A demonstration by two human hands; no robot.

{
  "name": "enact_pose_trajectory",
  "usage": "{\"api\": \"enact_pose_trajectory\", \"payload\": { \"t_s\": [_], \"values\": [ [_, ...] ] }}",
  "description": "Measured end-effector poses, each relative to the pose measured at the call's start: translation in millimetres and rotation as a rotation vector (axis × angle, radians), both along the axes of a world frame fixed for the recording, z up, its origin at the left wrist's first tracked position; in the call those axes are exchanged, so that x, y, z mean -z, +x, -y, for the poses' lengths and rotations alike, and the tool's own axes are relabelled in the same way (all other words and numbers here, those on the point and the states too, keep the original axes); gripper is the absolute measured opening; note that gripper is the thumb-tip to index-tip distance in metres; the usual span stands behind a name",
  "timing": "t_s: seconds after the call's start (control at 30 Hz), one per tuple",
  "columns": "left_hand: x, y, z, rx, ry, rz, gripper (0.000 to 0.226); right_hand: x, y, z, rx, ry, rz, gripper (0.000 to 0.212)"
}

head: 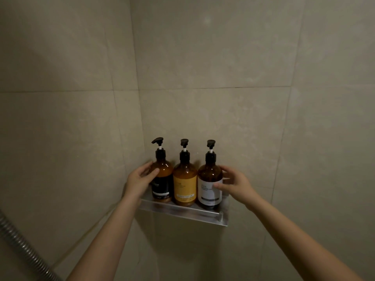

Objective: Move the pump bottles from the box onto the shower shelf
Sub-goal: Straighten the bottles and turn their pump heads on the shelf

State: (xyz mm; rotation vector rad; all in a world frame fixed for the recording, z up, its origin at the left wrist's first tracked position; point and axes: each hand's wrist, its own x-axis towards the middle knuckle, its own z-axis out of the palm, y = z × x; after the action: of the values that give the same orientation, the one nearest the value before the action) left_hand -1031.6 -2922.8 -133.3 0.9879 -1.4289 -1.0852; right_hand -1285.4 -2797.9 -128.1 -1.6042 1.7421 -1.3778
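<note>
Shower shelf [182, 214]: metal, fixed to the tiled wall; carries three amber pump bottles upright in a close row behind its front rail.
Black-label bottle [162, 179]: at the shelf's left end, pump head turned leftward.
Yellow-label bottle [185, 185]: at mid-shelf, free of both hands, just beside its neighbours.
White-label bottle [210, 185]: at the shelf's right end, base down on the shelf floor.
Left hand [140, 179]: wrapped on the black-label bottle, thumb across the front, fingers round the far side.
Right hand [235, 184]: closed lightly on the white-label bottle, thumb on the label, fingers round the shoulder.
Box: nowhere in view, contents unknown.
Done: three bottles already standing on the shelf, filling it nearly end to end.
Left: judged very little. Probably squaring up the two outer bottles and letting go, plus anything remaining in the unseen box.
Writing, black label: pale letters ending in "oo" beside the left thumb, likely "shampoo"; finer lines beneath too blurred to read.
Writing, yellow label: faint lines of text and a pale band low down, not legible.
Writing, white label: several dark lines and a dark band near the bottom, too small to read.
Brand: none readable on any bottle.
Shower hose [22, 246]: ribbed metal, well below and to the left of the shelf.
</note>
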Motion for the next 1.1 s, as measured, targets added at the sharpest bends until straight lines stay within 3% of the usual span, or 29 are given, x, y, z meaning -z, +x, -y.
{"api": "enact_pose_trajectory", "payload": {
  "t_s": [0.2,0.4,0.5,0.57,0.63,0.77,0.93,1.1],
  "values": [
    [1,2,3,0.075,0.159,-0.151,0.042,3,0,0,0.006,-0.019,0.025,0.061],
    [-2,3,0,0.078,0.149,-0.101,0.043,1,0,1,0.009,0.016,0.029,0.064],
    [-7,-2,-9,-0.041,0.02,-0.042,0.046,-13,-4,-1,0.023,0.077,0.037,0.07],
    [-7,-8,-23,-0.25,-0.125,-0.03,0.043,-35,-7,-1,0.062,-0.048,0.096,0.059],
    [-3,-18,-41,-0.325,-0.261,-0.055,0.037,-68,-5,0,0.084,-0.225,0.109,0.041],
    [13,-47,-68,-0.286,-0.436,0.177,0.036,-133,17,18,-0.041,-0.244,-0.169,0.019],
    [18,-69,-76,-0.233,-0.404,0.242,0.05,-164,54,49,-0.235,0.016,-0.593,0.027],
    [18,-73,-75,-0.279,-0.437,0.298,0.044,-155,62,69,-0.245,0.176,-0.665,0.03]
  ]
}}
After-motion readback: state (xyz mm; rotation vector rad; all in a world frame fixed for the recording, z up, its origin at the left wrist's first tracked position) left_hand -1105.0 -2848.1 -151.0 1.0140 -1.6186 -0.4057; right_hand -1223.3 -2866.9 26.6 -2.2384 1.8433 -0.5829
